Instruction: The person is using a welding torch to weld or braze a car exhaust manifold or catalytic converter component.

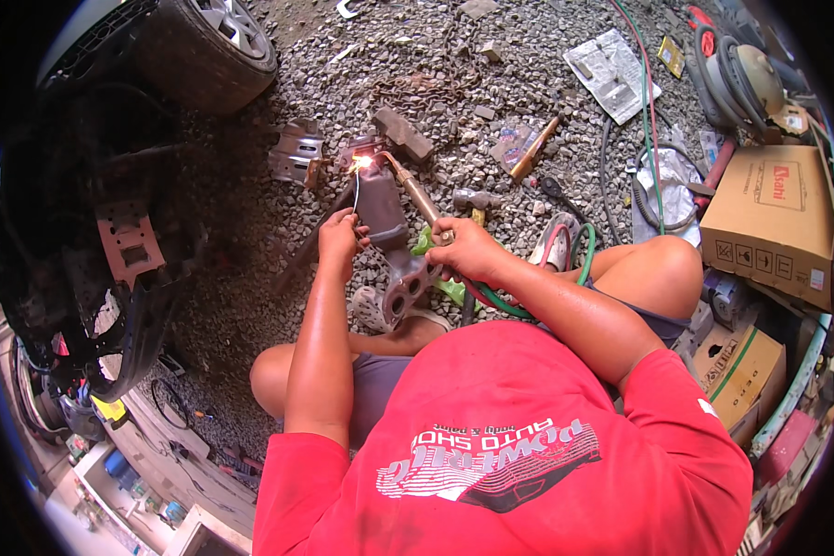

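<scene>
My left hand (pixel 341 243) pinches a thin welding rod (pixel 357 193), its far end at a bright glowing spot on metal. My right hand (pixel 470 250) is wrapped round the brass body of a gas welding torch (pixel 418 195), whose tip points left at that same glow. Under both hands lies a brownish metal exhaust part (pixel 380 206), with a holed flange (pixel 406 289) at its near end. The glow sits at the part's far end and hides the joint there. Red and green hoses (pixel 502 301) trail from the torch past my right leg.
A hammer (pixel 477 200), a wooden-handled tool (pixel 535 150) and a rusty metal block (pixel 403 135) lie on the gravel. At the left stands a vehicle frame with a wheel (pixel 215 56). Cardboard boxes (pixel 771 222) and coiled hose (pixel 727 79) stand at the right.
</scene>
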`<state>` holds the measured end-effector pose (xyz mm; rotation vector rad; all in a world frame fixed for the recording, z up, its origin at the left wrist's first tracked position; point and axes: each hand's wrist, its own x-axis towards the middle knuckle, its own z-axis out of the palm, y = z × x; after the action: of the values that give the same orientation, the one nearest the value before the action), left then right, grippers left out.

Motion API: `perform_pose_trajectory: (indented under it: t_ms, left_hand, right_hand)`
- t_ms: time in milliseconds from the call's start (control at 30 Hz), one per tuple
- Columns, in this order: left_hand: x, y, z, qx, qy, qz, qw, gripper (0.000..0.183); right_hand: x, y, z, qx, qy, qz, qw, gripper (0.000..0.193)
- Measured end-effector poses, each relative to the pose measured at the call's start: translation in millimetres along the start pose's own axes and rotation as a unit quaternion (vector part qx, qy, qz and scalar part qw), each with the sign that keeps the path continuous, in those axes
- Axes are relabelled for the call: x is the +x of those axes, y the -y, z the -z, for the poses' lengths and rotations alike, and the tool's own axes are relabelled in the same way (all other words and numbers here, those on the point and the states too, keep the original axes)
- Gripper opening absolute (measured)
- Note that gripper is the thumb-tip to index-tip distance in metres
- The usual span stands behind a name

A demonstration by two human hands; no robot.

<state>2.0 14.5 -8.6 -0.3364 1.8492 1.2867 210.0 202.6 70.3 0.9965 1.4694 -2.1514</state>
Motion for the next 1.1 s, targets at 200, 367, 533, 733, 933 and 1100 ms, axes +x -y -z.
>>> perform_pose_trajectory:
  t_ms: [200, 367, 533, 733, 933, 1100]
  left_hand:
    - [-4, -3, -6, 0.027, -0.016, -0.018, 0.999, 0.04]
    - [-7, -6, -10, 0.053, -0.01, -0.019, 0.998, 0.039]
    - [-4, 0, -6, 0.05, -0.021, -0.052, 0.997, 0.038]
    - [-6, -2, -8, 0.083, 0.002, -0.039, 0.996, 0.04]
    - [-8, -3, -7, 0.081, 0.0, -0.04, 0.996, 0.041]
    - [-12, -6, -9, 0.084, -0.006, -0.04, 0.996, 0.041]
  right_hand:
    - [2, -4, 0, -0.014, -0.009, 0.007, 1.0, 0.02]
    - [1, -5, -3, -0.053, -0.021, 0.024, 0.998, 0.017]
    - [-1, -6, -5, -0.107, -0.041, 0.049, 0.992, 0.018]
    - [1, -9, -3, -0.112, -0.04, 0.04, 0.992, 0.02]
    - [1, -9, -4, -0.11, -0.036, 0.042, 0.992, 0.019]
    - [0, -8, -5, -0.105, -0.033, 0.041, 0.993, 0.018]
